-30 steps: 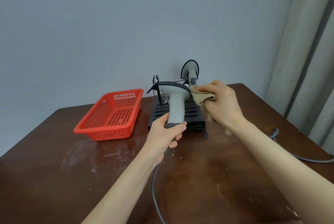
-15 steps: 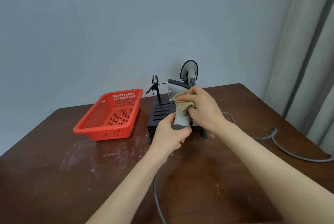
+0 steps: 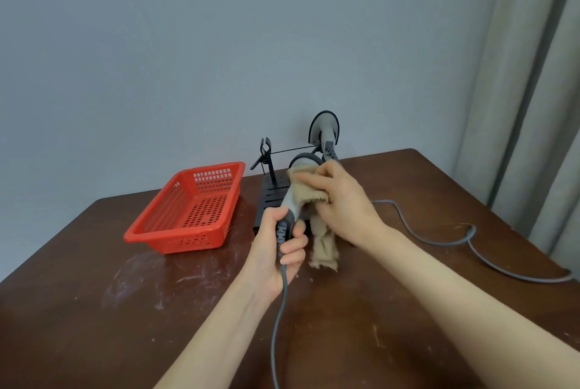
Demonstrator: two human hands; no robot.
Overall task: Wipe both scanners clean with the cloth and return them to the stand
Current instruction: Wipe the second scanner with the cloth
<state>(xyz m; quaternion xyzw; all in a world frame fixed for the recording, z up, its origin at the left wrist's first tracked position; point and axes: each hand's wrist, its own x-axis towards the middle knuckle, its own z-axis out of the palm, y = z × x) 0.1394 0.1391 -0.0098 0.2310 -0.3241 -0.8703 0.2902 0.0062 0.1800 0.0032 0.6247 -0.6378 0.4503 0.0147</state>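
Tabletop (image 3: 361,326): dark brown wood, scuffed.
Left hand (image 3: 277,250): clenched on handle of grey scanner (image 3: 293,200), held above centre.
Right hand (image 3: 342,200): presses tan cloth (image 3: 309,189) against it.
Second scanner (image 3: 324,131): on black stand (image 3: 270,197), far edge.
Red basket (image 3: 191,209): left of the stand.

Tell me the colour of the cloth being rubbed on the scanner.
The cloth is tan, a plain beige with frayed edges, seen in the head view.

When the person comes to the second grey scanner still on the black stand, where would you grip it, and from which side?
Judging by its pose, grip the narrow handle of the grey scanner on the stand, coming from the near side: its wide head stands uppermost and its cable trails off right.
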